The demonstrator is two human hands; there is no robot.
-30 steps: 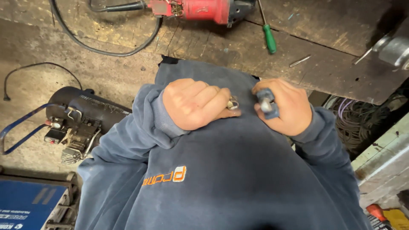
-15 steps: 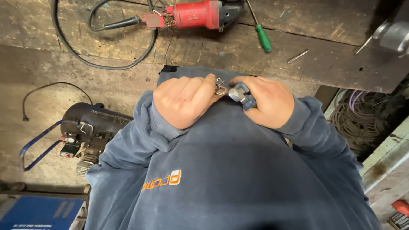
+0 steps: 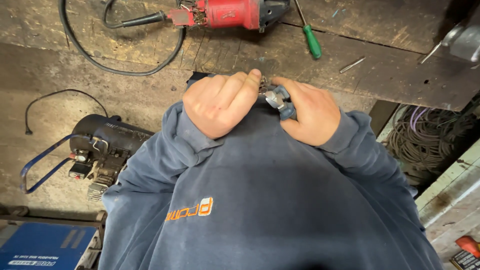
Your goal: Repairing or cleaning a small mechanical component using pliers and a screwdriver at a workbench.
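Close against the chest of a dark blue sweatshirt [image 3: 280,200], just below the edge of a worn wooden workbench [image 3: 390,75], both hands meet over one small job. The left hand [image 3: 222,105] is curled nearly closed, thumb and fingertips pinching a small metal part [image 3: 262,86] that is mostly hidden, so its shape cannot be told. The right hand [image 3: 310,112] is wrapped tight around blue-handled pliers [image 3: 279,101], whose metal nose points at that pinched part and appears to touch it; whether the nose has closed on it cannot be told. Judging from this, the work on the part is under way rather than finished: tool and part are together and neither has been set down. On the bench lie a red power tool with a black cable [image 3: 225,12], a green-handled screwdriver [image 3: 311,40] and a loose metal pin [image 3: 352,64]. Lower left stands a black motor unit with a blue handle [image 3: 100,150].
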